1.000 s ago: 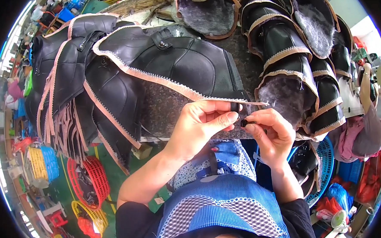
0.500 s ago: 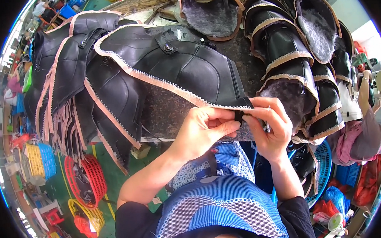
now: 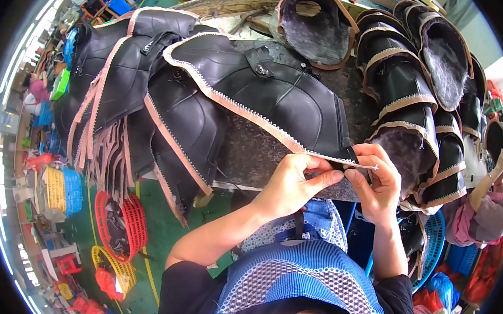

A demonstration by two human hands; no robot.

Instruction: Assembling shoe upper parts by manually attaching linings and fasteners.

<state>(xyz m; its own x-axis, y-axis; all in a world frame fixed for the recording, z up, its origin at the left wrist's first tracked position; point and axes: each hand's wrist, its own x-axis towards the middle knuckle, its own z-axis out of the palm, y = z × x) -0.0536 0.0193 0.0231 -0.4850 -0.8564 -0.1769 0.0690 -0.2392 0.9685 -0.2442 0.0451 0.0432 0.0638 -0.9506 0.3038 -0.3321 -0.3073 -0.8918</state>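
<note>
A black leather boot upper (image 3: 294,106) lies over the bench, with a pale zigzag-stitched edge and a small strap with a metal snap. My left hand (image 3: 298,183) pinches its lower right corner between thumb and fingers. Close beside it, my right hand (image 3: 378,181) grips the same corner, its thumb below and fingers above. The pale tip of the edge juts out past the right fingers. A dark tab at the corner is partly hidden by both hands.
More flat black uppers (image 3: 189,115) overlap at the left, their pale strips hanging off the bench. Formed, fur-lined uppers (image 3: 398,75) are stacked at the right, with one (image 3: 319,34) at the back. A red basket (image 3: 121,226) stands on the green floor. Another person (image 3: 485,213) sits at far right.
The whole view has shifted, so the bench appears farther right. Both hands stay on the corner; the pale edge tip now sticks out past the right fingers, and the dark tab shows less.
</note>
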